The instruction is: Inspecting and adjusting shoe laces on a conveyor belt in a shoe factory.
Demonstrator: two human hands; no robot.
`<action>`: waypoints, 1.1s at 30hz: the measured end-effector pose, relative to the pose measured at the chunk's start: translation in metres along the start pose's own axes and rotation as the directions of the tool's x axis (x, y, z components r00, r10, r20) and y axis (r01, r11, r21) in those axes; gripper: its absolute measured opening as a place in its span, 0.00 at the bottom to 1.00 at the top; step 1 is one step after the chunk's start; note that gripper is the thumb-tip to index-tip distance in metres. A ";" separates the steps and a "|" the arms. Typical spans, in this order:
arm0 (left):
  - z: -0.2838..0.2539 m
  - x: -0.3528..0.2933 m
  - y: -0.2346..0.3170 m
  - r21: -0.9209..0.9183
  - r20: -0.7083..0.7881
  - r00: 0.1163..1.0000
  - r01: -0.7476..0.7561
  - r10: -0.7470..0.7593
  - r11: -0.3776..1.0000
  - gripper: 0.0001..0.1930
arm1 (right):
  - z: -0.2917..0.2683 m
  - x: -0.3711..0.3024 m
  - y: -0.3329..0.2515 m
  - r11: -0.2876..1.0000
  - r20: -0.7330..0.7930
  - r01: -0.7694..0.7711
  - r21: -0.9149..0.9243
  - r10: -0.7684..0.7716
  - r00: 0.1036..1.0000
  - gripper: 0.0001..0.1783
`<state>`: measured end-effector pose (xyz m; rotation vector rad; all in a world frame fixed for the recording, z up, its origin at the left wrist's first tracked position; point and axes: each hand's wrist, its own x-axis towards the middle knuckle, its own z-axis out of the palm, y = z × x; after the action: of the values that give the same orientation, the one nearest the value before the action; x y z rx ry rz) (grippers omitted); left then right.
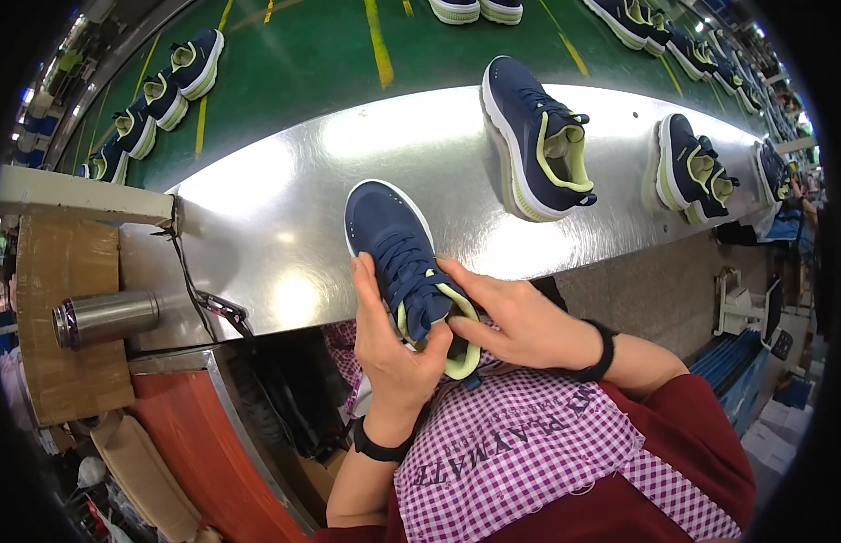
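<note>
A navy sneaker (390,222) with a white sole and lime-green lining is held between my two hands, toe pointing away from me. My left hand (391,348) grips its left side, with the thumb at the tongue near the opening. On the other side, my right hand (520,317) pinches the collar, its thumb reaching into the opening and its fingers by the top of the laces. Beyond my right hand, a matching sneaker (529,127) lies on the metal ledge (411,136). The inside of the held shoe is mostly hidden by my fingers.
A green conveyor belt (303,54) with yellow marks carries several sneakers past the ledge. More sneakers (687,172) sit on the ledge at right. A metal flask (108,319) lies at left beside a cardboard box (72,317), with a dark cable (190,271) hanging near it.
</note>
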<state>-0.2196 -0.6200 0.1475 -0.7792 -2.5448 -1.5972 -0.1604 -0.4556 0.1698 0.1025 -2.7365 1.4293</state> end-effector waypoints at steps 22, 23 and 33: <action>-0.004 0.001 0.002 0.029 0.034 0.997 0.073 -0.074 0.997 0.41 | -0.048 0.076 -0.016 0.988 0.275 -0.152 -0.013 0.149 0.950 0.06; -0.004 0.001 0.002 0.023 0.033 0.996 0.087 -0.088 0.996 0.42 | -0.047 0.078 -0.015 0.993 0.302 -0.111 -0.038 0.117 0.946 0.06; -0.003 0.001 0.002 0.014 0.029 0.996 0.082 -0.082 0.997 0.44 | -0.017 0.050 -0.013 0.882 -0.238 0.178 -0.437 -0.304 0.922 0.07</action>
<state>-0.2203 -0.6212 0.1507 -0.7117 -2.6378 -1.6027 -0.2088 -0.4507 0.1942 0.1862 -2.5843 0.7189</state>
